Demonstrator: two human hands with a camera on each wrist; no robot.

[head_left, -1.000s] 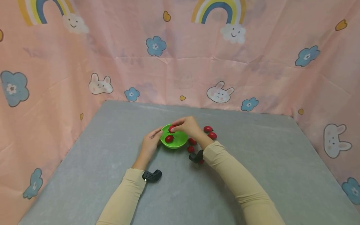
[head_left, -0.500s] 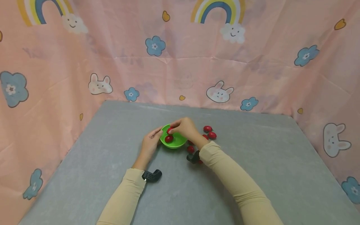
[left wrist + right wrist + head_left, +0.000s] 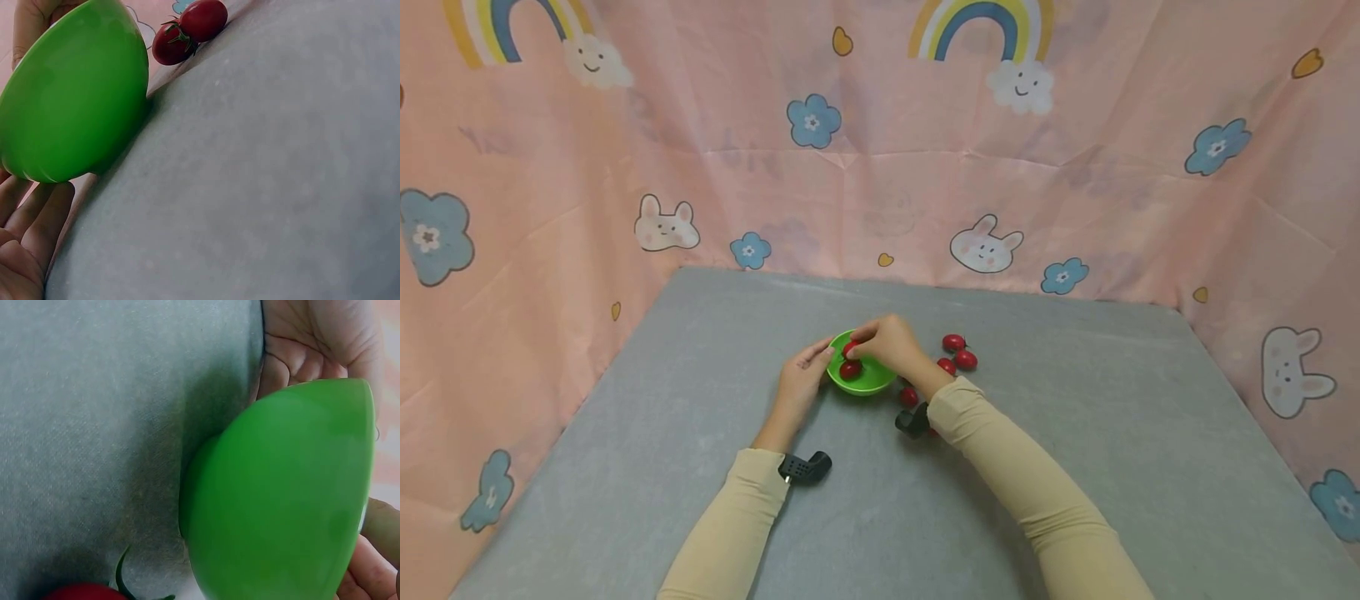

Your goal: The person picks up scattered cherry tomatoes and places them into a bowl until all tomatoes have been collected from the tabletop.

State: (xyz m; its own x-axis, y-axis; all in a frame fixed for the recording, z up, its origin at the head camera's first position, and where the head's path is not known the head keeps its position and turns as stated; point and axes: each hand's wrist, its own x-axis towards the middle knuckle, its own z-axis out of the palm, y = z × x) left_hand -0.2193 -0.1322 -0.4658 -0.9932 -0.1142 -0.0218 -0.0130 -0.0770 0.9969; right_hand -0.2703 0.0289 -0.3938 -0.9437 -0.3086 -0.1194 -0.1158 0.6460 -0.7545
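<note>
A small green bowl (image 3: 872, 379) stands on the grey table, its outside large in both wrist views. My left hand (image 3: 799, 379) holds it at the left, thumb at the rim and fingers (image 3: 47, 219) against the outer wall. Over the inside of the bowl, my right hand (image 3: 891, 346) pinches a red cherry tomato (image 3: 850, 350) between thumb and fingertips. Another cherry tomato (image 3: 851, 370) lies in the bowl right beside it. The bowl wall hides the pinched tomato in both wrist views.
Several loose cherry tomatoes (image 3: 966, 360) lie on the table (image 3: 1075, 400) right of the bowl, some partly hidden by the right wrist and its black camera (image 3: 913, 422). A pink patterned cloth (image 3: 880, 167) hangs behind the table and along its sides.
My right hand has moved slightly left and lower into the bowl with the pinched cherry tomato, bringing it close to the other one. The left hand and bowl have stayed nearly still.
</note>
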